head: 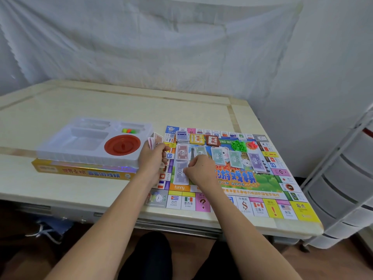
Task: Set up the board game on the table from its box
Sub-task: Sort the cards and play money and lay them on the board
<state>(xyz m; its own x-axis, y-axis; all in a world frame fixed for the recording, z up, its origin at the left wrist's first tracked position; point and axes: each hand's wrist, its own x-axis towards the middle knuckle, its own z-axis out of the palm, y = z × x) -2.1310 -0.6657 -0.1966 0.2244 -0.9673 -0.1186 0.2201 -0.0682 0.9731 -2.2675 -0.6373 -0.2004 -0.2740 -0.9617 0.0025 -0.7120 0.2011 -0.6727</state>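
Observation:
The colourful game board point(282, 209) lies open on the right half of the table. Several stacks of play money point(219, 156) lie in rows across its middle, with card decks point(182, 136) along its far edge. My left hand point(151, 160) grips a fan of pink notes point(154, 140) at the board's left edge. My right hand point(199, 170) has its fingers curled on a purple note stack point(180, 174). Left of the board, the clear plastic tray point(60, 148) sits on the yellow game box point(80, 171).
A red round spinner point(122, 145) and a few coloured pawns point(130, 130) sit in the tray. Green houses point(239, 145) and red pieces point(252, 145) lie on the board's far side. A white drawer unit point(343, 188) stands right of the table point(101, 104).

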